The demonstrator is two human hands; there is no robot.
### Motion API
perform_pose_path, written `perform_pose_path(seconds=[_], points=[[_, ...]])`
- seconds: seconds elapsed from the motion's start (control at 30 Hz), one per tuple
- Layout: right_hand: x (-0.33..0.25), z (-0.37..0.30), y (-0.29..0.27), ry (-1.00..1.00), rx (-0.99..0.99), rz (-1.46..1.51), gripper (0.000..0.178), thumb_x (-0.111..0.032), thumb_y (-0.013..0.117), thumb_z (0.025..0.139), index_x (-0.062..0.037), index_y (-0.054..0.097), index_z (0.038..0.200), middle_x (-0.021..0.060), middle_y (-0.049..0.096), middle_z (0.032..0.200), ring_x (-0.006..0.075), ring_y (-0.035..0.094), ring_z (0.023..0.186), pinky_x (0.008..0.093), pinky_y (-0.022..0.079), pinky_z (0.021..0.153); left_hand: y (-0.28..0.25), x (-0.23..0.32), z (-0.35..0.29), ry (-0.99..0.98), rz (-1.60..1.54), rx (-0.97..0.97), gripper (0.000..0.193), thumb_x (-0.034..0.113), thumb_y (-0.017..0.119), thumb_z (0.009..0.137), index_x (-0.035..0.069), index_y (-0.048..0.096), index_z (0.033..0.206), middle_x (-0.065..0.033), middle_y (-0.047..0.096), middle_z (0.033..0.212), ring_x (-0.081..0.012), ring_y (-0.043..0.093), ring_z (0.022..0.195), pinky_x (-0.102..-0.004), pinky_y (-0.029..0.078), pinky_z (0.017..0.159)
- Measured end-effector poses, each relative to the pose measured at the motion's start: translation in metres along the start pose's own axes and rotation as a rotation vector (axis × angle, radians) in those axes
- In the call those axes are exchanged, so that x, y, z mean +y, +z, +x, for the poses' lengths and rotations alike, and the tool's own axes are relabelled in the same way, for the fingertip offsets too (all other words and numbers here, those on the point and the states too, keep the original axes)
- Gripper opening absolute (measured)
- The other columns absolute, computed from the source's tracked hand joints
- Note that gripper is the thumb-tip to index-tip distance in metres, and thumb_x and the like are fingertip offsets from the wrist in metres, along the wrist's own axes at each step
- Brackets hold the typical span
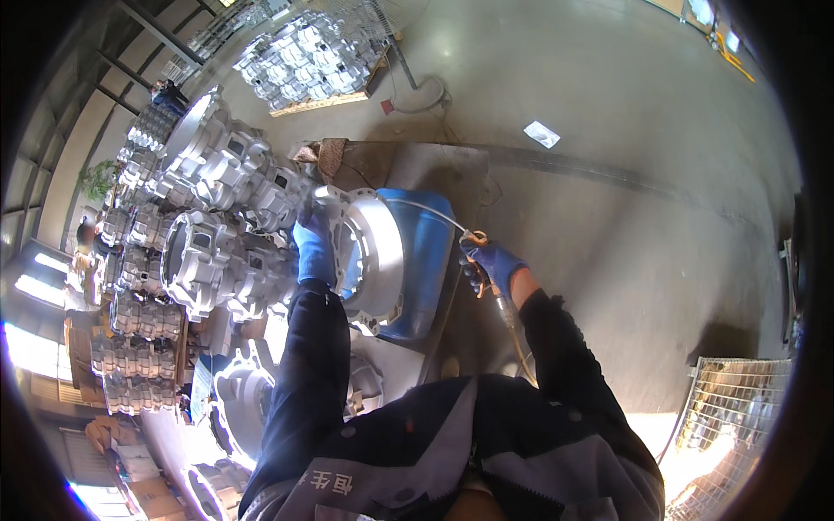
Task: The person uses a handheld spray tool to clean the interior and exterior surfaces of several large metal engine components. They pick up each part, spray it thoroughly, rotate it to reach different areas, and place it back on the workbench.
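A large silver cast-metal housing (380,252) with a round flanged opening stands in front of me, leaning against a blue padded surface (424,278). My left hand (314,247), in a blue glove, grips the housing at its left side; its fingertips are partly in shadow. In its own blue glove, my right hand (492,263) is closed around an air blow gun (477,236) with orange parts. The gun's long thin nozzle (427,207) reaches left over the blue surface toward the housing. A yellowish hose (519,343) hangs from the gun toward my body.
Many similar castings (204,252) are stacked close on the left. Farther off, a loaded pallet (317,101) stands on the floor, with a white sheet (542,135) lying to its right. A wire-mesh cage (730,434) is at the lower right. Another person (169,97) is far left.
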State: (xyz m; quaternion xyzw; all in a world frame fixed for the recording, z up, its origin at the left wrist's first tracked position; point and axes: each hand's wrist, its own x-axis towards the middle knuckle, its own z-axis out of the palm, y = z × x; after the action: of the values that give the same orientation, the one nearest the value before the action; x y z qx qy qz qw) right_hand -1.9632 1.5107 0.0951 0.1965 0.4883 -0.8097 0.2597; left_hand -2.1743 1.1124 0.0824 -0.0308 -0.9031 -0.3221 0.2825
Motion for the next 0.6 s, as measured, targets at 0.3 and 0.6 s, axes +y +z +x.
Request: perform_pose_path(seconds=[0.3,0.6], points=[[-0.024,-0.023,0.027,-0.102,0.019,-0.159,0.031,-0.038,0.058,0.098,-0.0075,0.060,0.090,0.0047,0.056,0.058,0.0162,0.052,0.039,0.0312,0.044,0.035,-0.033,0.084,-0.015,-0.083,-0.015,-0.075,0.035,0.036,0.048,0.093,0.011,0.070,0.103,-0.0152,0.071,0.086,-0.0351,0.067,0.080,-0.0434,0.051,0.070],[-0.026,-0.032,0.036,-0.133,0.030,-0.151,0.029,-0.035,0.063,0.096,-0.0069,0.064,0.088,0.0039,0.058,0.060,0.0150,0.054,0.043,0.0299,0.044,0.038,-0.037,0.076,-0.014,-0.165,-0.223,-0.144,0.039,0.023,0.054,0.091,0.007,0.062,0.125,-0.0115,0.071,0.103,-0.0236,0.067,0.091,-0.0344,0.051,0.082]])
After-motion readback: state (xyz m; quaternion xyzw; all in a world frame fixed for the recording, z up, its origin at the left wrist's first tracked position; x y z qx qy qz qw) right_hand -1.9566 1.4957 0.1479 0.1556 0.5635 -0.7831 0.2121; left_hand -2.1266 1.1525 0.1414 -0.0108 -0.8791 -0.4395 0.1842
